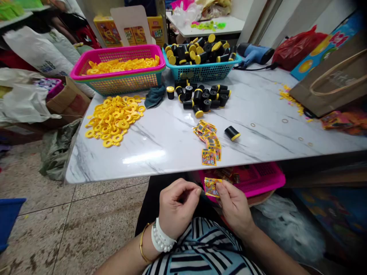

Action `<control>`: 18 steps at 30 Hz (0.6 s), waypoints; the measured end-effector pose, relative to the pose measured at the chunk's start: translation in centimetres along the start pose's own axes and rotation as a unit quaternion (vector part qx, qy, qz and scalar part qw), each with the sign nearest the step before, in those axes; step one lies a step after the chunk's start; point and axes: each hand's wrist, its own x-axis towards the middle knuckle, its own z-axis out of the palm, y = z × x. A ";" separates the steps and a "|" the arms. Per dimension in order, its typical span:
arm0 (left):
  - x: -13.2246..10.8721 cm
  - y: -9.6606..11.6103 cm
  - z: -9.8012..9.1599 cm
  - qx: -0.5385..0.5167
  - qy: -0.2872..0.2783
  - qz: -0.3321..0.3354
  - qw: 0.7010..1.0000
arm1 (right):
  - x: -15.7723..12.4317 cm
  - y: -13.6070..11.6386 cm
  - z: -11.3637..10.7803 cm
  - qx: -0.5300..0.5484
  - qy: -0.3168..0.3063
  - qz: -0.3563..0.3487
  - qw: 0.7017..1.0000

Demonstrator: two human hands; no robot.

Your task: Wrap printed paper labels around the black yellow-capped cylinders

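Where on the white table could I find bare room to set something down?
One bare patch lies between the yellow ring pile and the packets, reaching the table's front edge. Another lies right of the single black canister, though thin rings dot it. The back is crowded: pink basket, teal basket, canister cluster.

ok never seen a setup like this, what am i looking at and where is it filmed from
There's no machine here: a person works with two bare hands. The single picture comes from a camera on their head, looking forward and down. On the marble-patterned table lie a pile of yellow ring-shaped pieces, black canisters with yellow caps and overlapping printed packets. Behind are a pink basket and a blue basket. The right hand holds one printed packet; the left hand is curled beside it, contents unclear.
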 end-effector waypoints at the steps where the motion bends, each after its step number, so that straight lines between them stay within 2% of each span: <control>1: -0.1 0.1 0.0 -0.009 -0.001 -0.030 0.999 | -0.2 0.1 0.1 -0.015 0.002 -0.013 1.000; 5: -0.1 0.1 0.7 -0.085 0.007 -0.136 0.987 | -0.7 0.3 0.9 -0.026 0.001 -0.051 0.998; 11: 0.1 -0.8 1.3 -0.212 0.002 -0.239 0.948 | -1.0 0.9 0.9 -0.027 0.005 -0.075 0.997; 14: 0.2 -1.0 1.2 -0.222 -0.012 -0.235 0.946 | -0.7 1.1 1.0 -0.055 -0.004 -0.112 0.992; 18: 0.3 -1.0 0.8 -0.175 -0.005 -0.194 0.965 | 0.0 1.5 1.4 -0.115 -0.004 -0.175 0.978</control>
